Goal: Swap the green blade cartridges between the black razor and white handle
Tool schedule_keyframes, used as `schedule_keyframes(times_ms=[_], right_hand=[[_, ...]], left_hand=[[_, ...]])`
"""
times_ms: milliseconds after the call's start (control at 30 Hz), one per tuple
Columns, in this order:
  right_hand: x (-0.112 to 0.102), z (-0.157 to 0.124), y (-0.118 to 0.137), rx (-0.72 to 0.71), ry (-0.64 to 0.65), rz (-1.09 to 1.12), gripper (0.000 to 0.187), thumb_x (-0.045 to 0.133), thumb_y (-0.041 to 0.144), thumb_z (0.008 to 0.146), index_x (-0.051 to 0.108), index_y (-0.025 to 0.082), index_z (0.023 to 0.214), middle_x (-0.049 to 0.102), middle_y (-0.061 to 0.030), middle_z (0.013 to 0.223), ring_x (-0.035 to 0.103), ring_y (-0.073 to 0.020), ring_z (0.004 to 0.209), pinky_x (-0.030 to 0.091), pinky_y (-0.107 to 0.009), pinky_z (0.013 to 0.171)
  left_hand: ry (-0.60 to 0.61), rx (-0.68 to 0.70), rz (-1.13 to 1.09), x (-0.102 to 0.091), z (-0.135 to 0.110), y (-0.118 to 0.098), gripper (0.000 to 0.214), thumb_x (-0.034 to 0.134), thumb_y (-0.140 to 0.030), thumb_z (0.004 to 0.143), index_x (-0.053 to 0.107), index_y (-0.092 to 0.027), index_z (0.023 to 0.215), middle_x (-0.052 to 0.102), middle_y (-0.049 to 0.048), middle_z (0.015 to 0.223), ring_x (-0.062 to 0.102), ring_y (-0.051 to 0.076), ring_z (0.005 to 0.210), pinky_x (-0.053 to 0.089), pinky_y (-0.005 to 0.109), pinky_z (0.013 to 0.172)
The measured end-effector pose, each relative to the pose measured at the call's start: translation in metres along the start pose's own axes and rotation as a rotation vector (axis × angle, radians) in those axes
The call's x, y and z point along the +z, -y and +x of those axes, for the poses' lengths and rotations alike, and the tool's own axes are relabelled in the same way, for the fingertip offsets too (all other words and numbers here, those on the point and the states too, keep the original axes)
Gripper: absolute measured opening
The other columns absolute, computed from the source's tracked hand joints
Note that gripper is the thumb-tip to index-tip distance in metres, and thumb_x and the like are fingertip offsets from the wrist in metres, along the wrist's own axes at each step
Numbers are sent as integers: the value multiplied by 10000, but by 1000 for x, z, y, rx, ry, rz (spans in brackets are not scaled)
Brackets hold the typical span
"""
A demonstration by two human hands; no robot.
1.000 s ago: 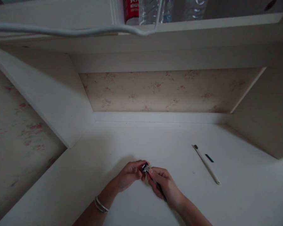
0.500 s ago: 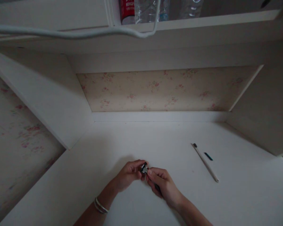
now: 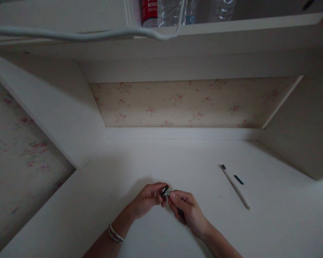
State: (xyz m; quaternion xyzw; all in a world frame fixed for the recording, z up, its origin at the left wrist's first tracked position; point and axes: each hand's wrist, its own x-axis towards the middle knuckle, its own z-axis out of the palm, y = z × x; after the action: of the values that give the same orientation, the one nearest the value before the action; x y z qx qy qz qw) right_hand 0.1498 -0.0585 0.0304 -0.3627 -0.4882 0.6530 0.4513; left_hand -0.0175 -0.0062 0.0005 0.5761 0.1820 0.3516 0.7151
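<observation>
Over the white desk, my left hand and my right hand meet with fingers pinched. Between their fingertips sits a small dark and silvery object, too small and dim to name. A dark slim part runs down under my right palm. Thin bracelets circle my left wrist.
A white pen-like stick lies on the desk to the right, with a small dark piece beside it. Side panels wall the desk left and right. Above, a shelf carries bottles, and a white cable hangs across.
Both hands stay together in the same spot; the fingers shift only slightly on the small object. The view wobbles a little.
</observation>
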Motion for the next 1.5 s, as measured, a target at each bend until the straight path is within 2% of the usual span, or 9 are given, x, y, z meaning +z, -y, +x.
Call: schedule_keyframes(times_ms=[200, 867, 1167, 1367, 1500], right_hand=[[0, 0, -1, 12, -13, -4, 469, 531, 577, 840, 576, 141, 671, 358, 83, 405, 206, -41, 327, 116, -197, 328], [-3, 1, -3, 32, 2, 54, 448, 533, 547, 851, 600, 129, 707, 354, 90, 418, 203, -32, 305, 108, -187, 306], [-3, 0, -5, 62, -7, 77, 450, 559, 562, 825, 593, 133, 696, 367, 87, 422, 221, -30, 297, 115, -182, 291], [-3, 1, -6, 65, -25, 74, 452, 566, 569, 817, 580, 137, 682, 371, 85, 416, 210, -32, 304, 101, -185, 298], [-3, 1, -6, 53, -23, 52, 463, 547, 577, 826, 588, 137, 689, 370, 85, 402, 199, -37, 305, 102, -188, 301]], left_hand=[[-26, 0, -2, 0, 1, 0, 560, 708, -533, 687, 627, -90, 1020, 528, 39, 760, 463, 124, 643, 345, 250, 601], [1, -12, 2, 0, 0, -1, 520, 697, -557, 688, 624, -86, 898, 531, 39, 743, 464, 123, 651, 338, 247, 603], [-28, -17, 9, -3, 0, 1, 566, 700, -556, 681, 631, -83, 985, 534, 38, 740, 464, 129, 654, 337, 252, 611], [-16, -7, 10, -2, 1, 0, 519, 696, -559, 684, 622, -87, 886, 510, 27, 715, 455, 124, 639, 332, 249, 596], [-14, -14, 12, -2, 1, 1, 532, 698, -571, 677, 613, -89, 886, 513, 29, 721, 450, 123, 639, 327, 247, 593]])
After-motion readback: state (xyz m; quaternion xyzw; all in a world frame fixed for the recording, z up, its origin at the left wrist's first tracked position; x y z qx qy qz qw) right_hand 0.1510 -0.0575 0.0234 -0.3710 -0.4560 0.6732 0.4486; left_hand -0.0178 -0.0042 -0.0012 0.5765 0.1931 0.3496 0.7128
